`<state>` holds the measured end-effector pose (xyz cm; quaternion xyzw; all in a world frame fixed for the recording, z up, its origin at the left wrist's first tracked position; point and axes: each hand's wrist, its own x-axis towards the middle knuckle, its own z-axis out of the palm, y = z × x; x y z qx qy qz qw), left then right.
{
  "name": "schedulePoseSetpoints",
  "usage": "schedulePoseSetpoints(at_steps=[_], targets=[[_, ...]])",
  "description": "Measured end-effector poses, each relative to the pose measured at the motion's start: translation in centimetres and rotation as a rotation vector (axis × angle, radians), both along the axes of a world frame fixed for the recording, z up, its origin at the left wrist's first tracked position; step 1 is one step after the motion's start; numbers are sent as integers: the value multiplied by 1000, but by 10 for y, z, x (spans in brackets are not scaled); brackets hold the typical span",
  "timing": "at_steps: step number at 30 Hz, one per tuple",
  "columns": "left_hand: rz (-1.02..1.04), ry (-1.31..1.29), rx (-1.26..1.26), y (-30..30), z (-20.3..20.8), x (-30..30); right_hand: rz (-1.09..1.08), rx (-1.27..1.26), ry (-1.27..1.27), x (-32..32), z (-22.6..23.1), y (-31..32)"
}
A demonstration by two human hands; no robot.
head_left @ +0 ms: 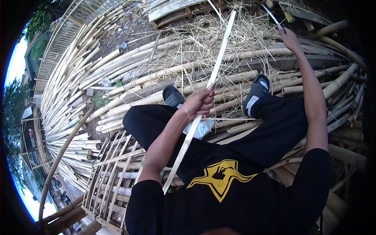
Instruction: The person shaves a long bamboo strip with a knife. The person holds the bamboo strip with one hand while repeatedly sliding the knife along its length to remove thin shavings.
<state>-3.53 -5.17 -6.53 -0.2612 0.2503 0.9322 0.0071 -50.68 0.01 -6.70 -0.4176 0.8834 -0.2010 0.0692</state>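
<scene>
My left hand (199, 102) is closed in a fist around the middle of a long, pale bamboo strip (221, 51). The strip slants from near my left upper arm up past my knees, its far end over a heap of thin shavings (203, 35). Out at the upper right, my right hand (289, 39) grips a knife (270, 15) by its handle, the blade pointing up and left, apart from the strip. Below my left fist, a crumpled whitish piece (204, 129), perhaps plastic or cloth, lies between my legs.
Bamboo poles (149, 80) lie in rows under my feet and spread to the left. A slatted bamboo frame (113, 184) is beside my left leg. Wooden boards (176, 12) stand beyond the shavings, and a curved pole (58, 168) rises at far left.
</scene>
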Motion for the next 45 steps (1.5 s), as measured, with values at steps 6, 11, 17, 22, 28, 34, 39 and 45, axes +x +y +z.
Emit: schedulePoseSetpoints(at_steps=[6,11,17,22,28,34,39,45], targets=[[76,-30,-139,-11,3,-9,590,105,-231,169,12,-25],[127,-131,-258,-17,12,-17,806,178,-291,240,12,8],[76,-224,-483,-12,2,-19,838,154,-282,249,-6,12],[112,-284,-609,-8,-6,-19,836,138,-207,250,-13,7],[-3,-194,-438,10,20,2,266,325,83,17,-83,8],[122,-161,-337,-31,16,-6,12,-67,-556,65,-32,-31],[77,-209,-341,-29,15,-23,198,18,-958,185,-1,-42],[3,-150,-199,-13,10,-30,119,103,-1265,241,4,-37]])
